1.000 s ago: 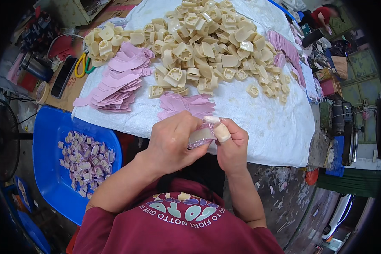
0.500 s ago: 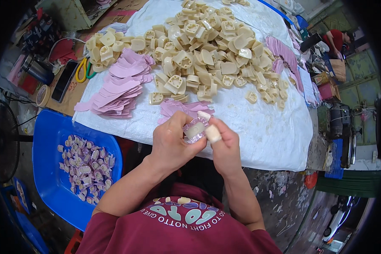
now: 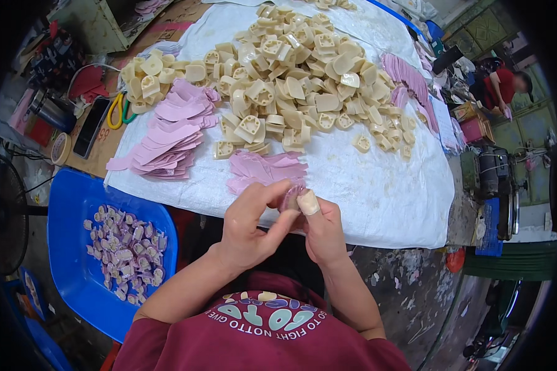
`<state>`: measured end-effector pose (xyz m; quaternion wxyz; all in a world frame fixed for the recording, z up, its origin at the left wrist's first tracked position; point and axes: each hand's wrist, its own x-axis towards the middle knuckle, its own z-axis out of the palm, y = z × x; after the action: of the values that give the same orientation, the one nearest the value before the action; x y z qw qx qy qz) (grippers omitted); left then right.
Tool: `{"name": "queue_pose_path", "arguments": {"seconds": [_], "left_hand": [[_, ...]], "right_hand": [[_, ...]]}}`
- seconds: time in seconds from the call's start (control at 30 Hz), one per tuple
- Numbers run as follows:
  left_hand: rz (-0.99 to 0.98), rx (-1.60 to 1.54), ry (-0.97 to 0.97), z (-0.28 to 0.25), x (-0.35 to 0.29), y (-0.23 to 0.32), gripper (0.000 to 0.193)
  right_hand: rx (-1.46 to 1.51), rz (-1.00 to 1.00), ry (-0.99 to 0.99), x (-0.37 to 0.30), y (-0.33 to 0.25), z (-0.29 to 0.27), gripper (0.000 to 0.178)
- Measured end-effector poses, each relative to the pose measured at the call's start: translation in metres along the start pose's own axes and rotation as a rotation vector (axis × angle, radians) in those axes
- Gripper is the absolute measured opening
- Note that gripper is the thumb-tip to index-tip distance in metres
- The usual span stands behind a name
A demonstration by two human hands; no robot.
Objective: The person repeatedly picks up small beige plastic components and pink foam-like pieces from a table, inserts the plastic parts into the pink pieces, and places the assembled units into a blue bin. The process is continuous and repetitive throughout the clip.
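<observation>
My left hand [image 3: 249,221] pinches a small heel-shaped piece [image 3: 291,197] with a shiny lilac covering at its edge, between thumb and forefinger. On the piece's other side is my right hand [image 3: 325,234], its fingers bent and its taped thumb [image 3: 308,202] pressed against it. Part of the piece is hidden behind the fingers. Just beyond my hands lies a small stack of lilac strips [image 3: 265,169] on the white cloth [image 3: 377,198]. Past those rises a large heap of cream plastic heels [image 3: 291,83].
A blue tub [image 3: 68,266] of lilac-covered pieces [image 3: 125,253] stands at left. Left on the table are more lilac strips [image 3: 170,133], scissors [image 3: 116,111], a phone [image 3: 93,128] and a tape roll [image 3: 60,148]. A person in red [image 3: 500,86] is at far right.
The piece has turned from showing its pale face to a narrower, edge-on view. My hands have dropped slightly, and the right fingertips have moved behind it. The person at far right has shifted.
</observation>
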<state>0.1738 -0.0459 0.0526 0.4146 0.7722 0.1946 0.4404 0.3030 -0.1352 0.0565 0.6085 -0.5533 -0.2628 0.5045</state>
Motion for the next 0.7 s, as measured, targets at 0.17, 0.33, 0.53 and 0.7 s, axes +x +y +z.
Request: {"name": "queue_pose_path", "arguments": {"seconds": [0.17,0.33,0.53,0.7], "left_hand": [[-0.368,-0.599,0.055,0.007,0.010,0.009,0.035],[-0.231,-0.453,-0.081,0.003,-0.003,0.003,0.050],[-0.810,-0.773,0.021,-0.027,-0.004,0.007,0.046],[-0.888,-1.062,0.367,-0.044,-0.021,-0.001,0.030]], "right_hand": [[-0.370,-0.297,-0.067,-0.012,0.013,0.019,0.035],[-0.045,-0.072,-0.060,-0.020,0.017,0.026,0.034],[0.139,0.009,-0.071,-0.011,0.028,0.063,0.034],[-0.249,0.052,-0.292,-0.001,0.031,0.064,0.025]]}}
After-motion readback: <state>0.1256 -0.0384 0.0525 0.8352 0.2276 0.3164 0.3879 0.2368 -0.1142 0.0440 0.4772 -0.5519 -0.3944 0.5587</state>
